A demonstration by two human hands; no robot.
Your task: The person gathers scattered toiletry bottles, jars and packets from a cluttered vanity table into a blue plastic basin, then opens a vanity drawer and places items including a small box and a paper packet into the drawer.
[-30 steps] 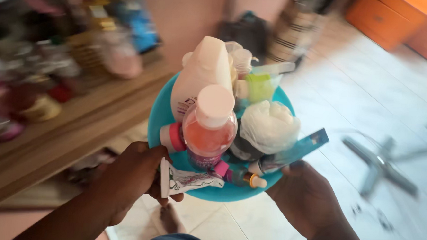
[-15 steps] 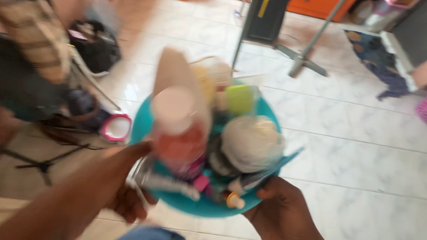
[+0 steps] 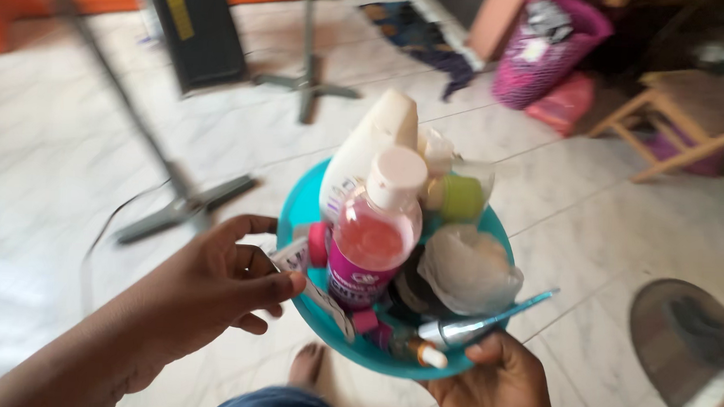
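Note:
A teal plastic bowl (image 3: 298, 217) full of toiletries is carried in front of me. My left hand (image 3: 213, 291) grips its left rim, thumb over the edge next to a small white tube (image 3: 291, 258). My right hand (image 3: 497, 388) holds the bowl's near right rim from below. Inside stand a clear bottle of pink liquid with a white cap (image 3: 374, 233), a tall white bottle (image 3: 367, 146), a small green-capped jar (image 3: 460, 198), a white crumpled bag (image 3: 467, 271) and a teal-handled tube (image 3: 488, 320).
Pale tiled floor lies below, with my bare foot (image 3: 308, 364) visible. Metal stand legs (image 3: 184, 207) cross the floor at left, a second stand base (image 3: 306, 85) is behind. A pink basket (image 3: 552, 48) and a wooden stool (image 3: 689, 113) sit at upper right, a dark mat (image 3: 685, 336) at right.
The view has swung across the room from a wooden shelf to the tiled floor with stands and a pink basket. Both hands kept hold of the bowl.

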